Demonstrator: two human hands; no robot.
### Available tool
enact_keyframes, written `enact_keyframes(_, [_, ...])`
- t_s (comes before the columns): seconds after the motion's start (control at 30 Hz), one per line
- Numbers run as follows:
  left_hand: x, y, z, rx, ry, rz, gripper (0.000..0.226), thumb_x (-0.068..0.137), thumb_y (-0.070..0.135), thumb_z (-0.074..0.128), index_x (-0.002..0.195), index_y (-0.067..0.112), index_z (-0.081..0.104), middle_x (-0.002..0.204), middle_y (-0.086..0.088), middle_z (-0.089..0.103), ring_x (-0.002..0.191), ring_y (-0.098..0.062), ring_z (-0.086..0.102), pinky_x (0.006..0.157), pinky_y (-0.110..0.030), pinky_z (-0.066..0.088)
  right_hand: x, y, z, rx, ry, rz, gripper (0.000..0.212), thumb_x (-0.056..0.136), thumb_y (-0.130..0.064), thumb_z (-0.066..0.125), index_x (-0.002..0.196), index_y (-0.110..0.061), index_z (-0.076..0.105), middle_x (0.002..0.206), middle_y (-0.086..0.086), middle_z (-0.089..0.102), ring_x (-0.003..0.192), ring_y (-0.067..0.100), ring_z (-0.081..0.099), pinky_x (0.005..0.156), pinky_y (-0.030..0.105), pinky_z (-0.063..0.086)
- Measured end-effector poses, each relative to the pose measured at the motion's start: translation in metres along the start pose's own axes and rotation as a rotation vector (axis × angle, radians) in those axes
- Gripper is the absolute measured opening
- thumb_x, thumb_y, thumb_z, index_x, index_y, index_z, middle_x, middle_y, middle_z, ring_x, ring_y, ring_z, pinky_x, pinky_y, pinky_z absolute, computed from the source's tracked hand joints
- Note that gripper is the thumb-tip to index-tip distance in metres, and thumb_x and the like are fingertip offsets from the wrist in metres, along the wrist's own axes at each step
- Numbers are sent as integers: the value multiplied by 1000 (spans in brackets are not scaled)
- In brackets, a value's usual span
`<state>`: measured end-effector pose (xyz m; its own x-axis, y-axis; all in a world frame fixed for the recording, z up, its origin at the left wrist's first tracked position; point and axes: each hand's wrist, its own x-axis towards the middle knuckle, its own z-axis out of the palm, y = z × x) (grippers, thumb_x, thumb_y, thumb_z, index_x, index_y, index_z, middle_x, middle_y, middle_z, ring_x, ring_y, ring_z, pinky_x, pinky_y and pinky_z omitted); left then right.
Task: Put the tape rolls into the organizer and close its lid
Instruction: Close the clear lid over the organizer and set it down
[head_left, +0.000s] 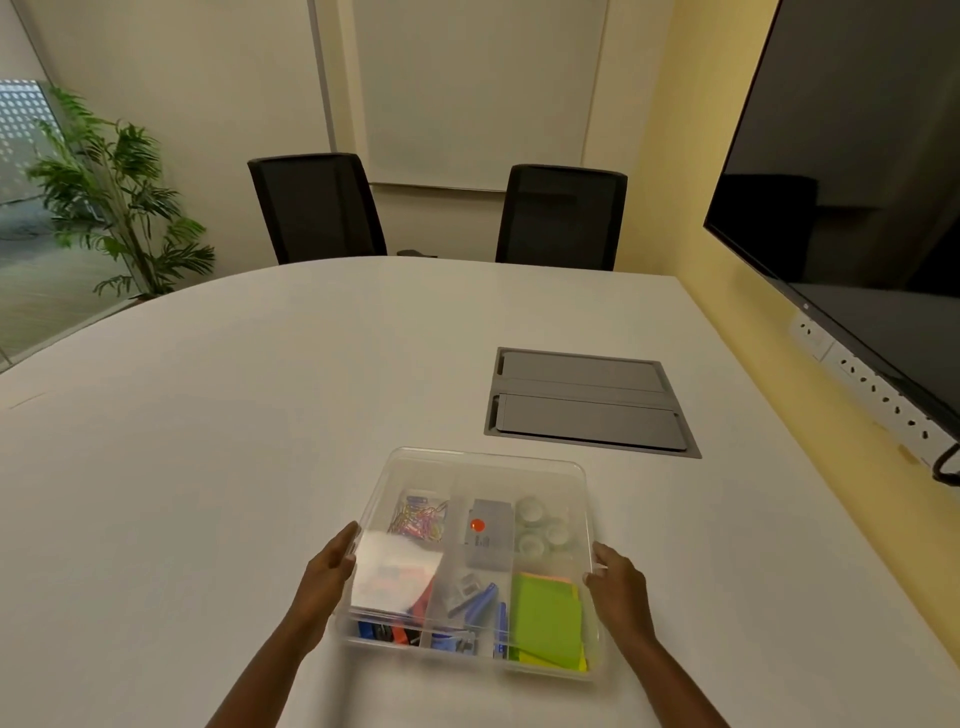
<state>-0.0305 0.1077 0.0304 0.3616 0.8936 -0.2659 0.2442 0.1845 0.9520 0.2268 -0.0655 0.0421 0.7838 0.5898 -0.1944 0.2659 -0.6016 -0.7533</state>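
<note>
White tabletop (260, 415) fills this meeting room, and at its near edge sits the clear organizer (595, 670), both hands on its lid (483, 470). The left hand (324, 569) clasps the lid's left rim, fingers curled over the edge; the right hand (618, 582) pinches the right rim the same way. The lid looks tipped: its near edge rides a little above the box's front wall, while the far edge seems lower. Through the plastic the tape rolls (540, 525) lie together in the far right compartment, so the loading appears done and only the closing remains. To finish it well, I would lower the near edge evenly with both hands, keep the corners lined up over the box, then press along the rims until it seats. The green paper pad (545, 618) at the near right stands high and might hold the lid up. Beyond, a grey hatch (587, 400) is set into the table, and two black chairs (317, 208) stand at the far side.
</note>
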Motion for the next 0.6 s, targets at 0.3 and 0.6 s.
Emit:
enact_keyframes(0.3, [-14,-15,-2,-12,30,-9,43,94,2,40,136,7,35,148,-14,35,135,-32,34,111,-46,28,-11,21,3,-64,-5,10,15,86,8,47,94,6,60,90,15,59,89,27,54,72,26,35])
enact_keyframes(0.6, [-22,-22,0,10,80,-18,42,93,1,42,135,2,36,145,-20,38,132,-38,37,111,-53,31,-27,29,-6,50,-27,57,34,91,-1,52,125,0,57,112,21,68,105,29,62,86,27,44])
